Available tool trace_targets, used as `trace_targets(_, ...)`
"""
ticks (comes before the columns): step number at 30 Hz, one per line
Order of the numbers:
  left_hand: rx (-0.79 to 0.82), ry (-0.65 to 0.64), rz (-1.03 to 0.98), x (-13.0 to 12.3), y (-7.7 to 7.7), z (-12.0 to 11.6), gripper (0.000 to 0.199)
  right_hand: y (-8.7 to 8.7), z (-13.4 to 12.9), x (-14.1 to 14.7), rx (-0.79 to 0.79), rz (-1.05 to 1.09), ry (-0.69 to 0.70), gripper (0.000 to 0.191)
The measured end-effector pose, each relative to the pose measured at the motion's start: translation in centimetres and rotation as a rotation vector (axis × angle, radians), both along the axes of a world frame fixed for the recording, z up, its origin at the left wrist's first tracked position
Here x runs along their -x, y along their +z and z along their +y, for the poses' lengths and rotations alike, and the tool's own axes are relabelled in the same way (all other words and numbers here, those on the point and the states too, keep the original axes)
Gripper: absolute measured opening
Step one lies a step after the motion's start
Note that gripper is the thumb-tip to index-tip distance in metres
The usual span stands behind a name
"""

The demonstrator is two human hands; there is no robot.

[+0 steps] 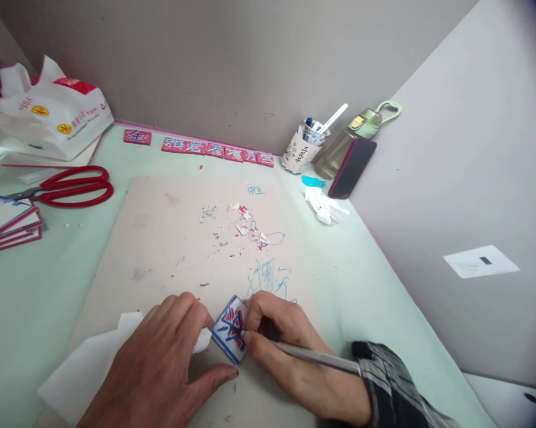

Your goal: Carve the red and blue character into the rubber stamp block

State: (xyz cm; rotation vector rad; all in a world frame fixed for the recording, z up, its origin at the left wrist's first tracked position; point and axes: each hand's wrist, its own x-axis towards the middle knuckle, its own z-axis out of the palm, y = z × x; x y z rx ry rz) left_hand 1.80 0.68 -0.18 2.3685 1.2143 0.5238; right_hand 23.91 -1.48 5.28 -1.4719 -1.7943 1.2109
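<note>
A small square tile (225, 348), white-faced with a blue border and a blue and red character, lies tilted like a diamond on the grey-brown board. My right hand (290, 351) grips a slim grey craft knife (316, 355) like a pen, its dark tip on the character. The fingers partly cover the tile's right side. My left hand (165, 351) is curled around a white tissue (89, 356), which pokes out by the index finger. That fingertip is at the tile's left corner, and the thumb extends below it.
Red and white shavings (245, 226) lie on the board (156, 238). Along the back stand red character tiles (216, 150). Red-handled scissors (75, 187), stacked cards (9, 223) and a plastic bag (49, 119) are left; a pen cup (301, 151), bottle (339, 154), phone (352, 169) and crumpled tissue (323, 205) right.
</note>
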Motion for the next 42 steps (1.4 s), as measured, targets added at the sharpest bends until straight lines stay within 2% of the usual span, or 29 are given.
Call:
trace_targets(6,0.008,-0.02,-0.046,-0.1,0.2,0.2,0.019,0.3,0.1,-0.3,-0.047,-0.005,0.05,0.018)
trace_targets(10,0.0,-0.083,-0.077,-0.2,0.4,0.6,0.062,0.4,0.1,-0.3,-0.058,-0.013,0.059,0.018)
trace_targets(12,0.008,-0.135,-0.084,-0.3,0.5,0.9,0.068,0.4,0.1,-0.2,-0.061,-0.012,0.058,0.017)
trace_targets(15,-0.002,-0.177,-0.139,-0.3,0.7,1.3,0.062,0.4,0.0,0.0,-0.067,-0.004,0.041,0.018)
trace_targets(19,-0.022,-0.171,-0.163,-0.2,0.3,1.6,0.059,0.4,-0.2,0.4,-0.041,0.006,-0.01,0.019)
trace_targets(26,0.07,-0.123,-0.125,0.1,-0.6,0.5,0.054,0.3,-0.6,0.7,-0.02,0.017,-0.051,0.017)
trace_targets(35,0.175,-0.082,-0.113,0.2,-0.8,0.3,0.054,0.7,-0.6,0.7,-0.041,-0.015,-0.034,0.015)
trace_targets(42,0.174,-0.077,-0.11,0.1,-0.7,0.3,0.053,0.7,-0.7,0.6,-0.048,-0.021,-0.02,0.014)
